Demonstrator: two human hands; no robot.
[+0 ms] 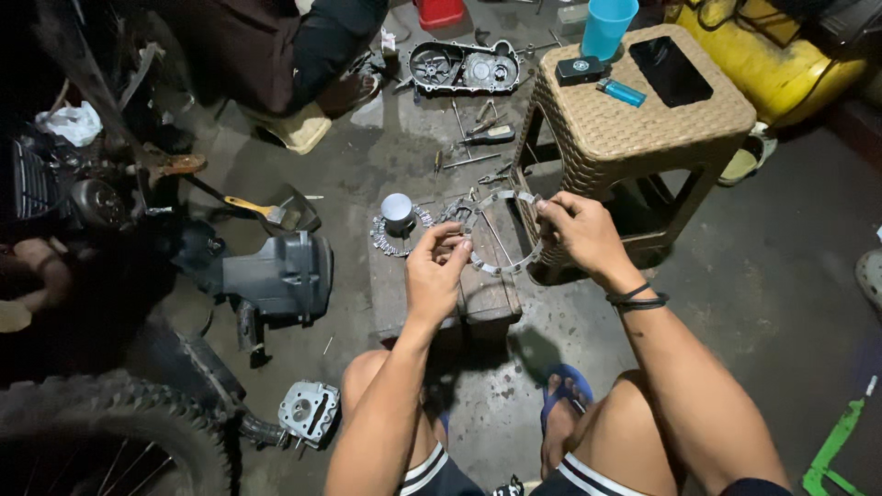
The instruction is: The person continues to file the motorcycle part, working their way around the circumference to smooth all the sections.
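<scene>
The head view shows the left hand (pixel 434 276) and the right hand (pixel 581 230) each closed in a pinching grip on a thin grey gasket (pixel 501 267), probably metal, held above a small wooden table (pixel 480 296) beside a wicker stool (pixel 643 119).

Stool: I see a woven plastic stool (pixel 643 129) bearing a blue cup (pixel 606 26), blue lighter (pixel 621 91), dark phone (pixel 671 70).
Floor: engine cover (pixel 464 66), cylinder head (pixel 309 411), brush (pixel 266 211).
Left: motorcycle tyre (pixel 119 432).
</scene>
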